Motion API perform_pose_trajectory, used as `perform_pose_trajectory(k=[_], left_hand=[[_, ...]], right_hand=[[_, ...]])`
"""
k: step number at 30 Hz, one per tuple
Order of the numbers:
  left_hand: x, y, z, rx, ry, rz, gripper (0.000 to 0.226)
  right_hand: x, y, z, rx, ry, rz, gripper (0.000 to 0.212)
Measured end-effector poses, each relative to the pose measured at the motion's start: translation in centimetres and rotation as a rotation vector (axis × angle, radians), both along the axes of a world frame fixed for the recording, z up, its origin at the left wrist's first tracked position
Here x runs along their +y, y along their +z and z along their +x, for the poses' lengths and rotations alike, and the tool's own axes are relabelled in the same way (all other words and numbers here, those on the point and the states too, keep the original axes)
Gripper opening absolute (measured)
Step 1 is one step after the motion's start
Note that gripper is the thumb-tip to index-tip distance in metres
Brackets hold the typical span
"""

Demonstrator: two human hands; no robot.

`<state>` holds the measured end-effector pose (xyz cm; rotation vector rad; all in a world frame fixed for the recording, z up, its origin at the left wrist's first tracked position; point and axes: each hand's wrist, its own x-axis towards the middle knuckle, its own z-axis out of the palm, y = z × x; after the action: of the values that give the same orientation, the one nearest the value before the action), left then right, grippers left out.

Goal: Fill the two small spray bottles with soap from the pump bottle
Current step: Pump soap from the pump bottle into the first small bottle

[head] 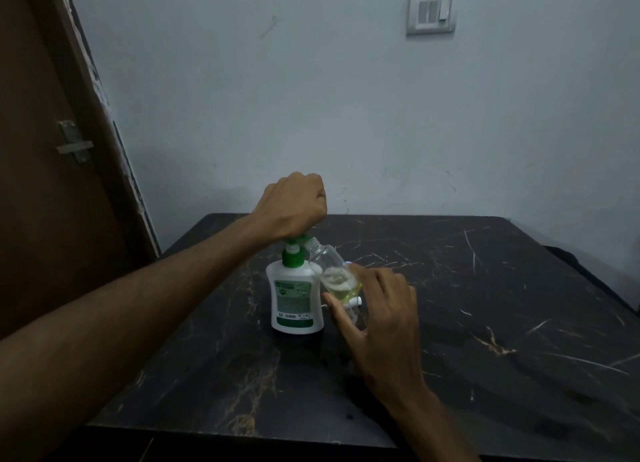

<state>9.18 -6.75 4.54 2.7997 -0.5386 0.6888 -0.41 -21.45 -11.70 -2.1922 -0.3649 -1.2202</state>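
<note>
- The white pump bottle (295, 299) stands upright mid-table (485, 323); its fill level is not visible.
- A clear spray bottle (334, 271), capless and tilted with its neck at the nozzle, holds yellowish soap in its lower part, at the pump bottle's 3 o'clock.
- The left hand (294, 205) is fisted on the green pump head (294, 250).
- The right hand (377, 309) pinches the spray bottle between thumb and fingers.
- A white piece (356, 301) behind the fingers is mostly hidden.

A white plastic pump bottle (295, 300) with a green pump collar and a green-and-white label stands at the frame's centre. The clear small spray bottle (334, 271) beside it holds pale yellow soap. The black marble-patterned tabletop (485, 323) shows white and tan veins. The wall (311, 98) above is pale blue-grey; the door (52, 184) at left is dark brown.
</note>
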Motion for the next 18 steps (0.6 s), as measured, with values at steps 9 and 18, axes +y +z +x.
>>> perform_pose_trajectory(k=[9, 18], left_hand=[[0.19, 0.05, 0.15, 0.015, 0.003, 0.000, 0.023], [0.20, -0.34, -0.12, 0.004, 0.014, 0.000, 0.016]], right_hand=[[0.11, 0.00, -0.07, 0.011, -0.004, -0.010, 0.050], [0.21, -0.06, 0.00, -0.006, -0.004, -0.006, 0.050]])
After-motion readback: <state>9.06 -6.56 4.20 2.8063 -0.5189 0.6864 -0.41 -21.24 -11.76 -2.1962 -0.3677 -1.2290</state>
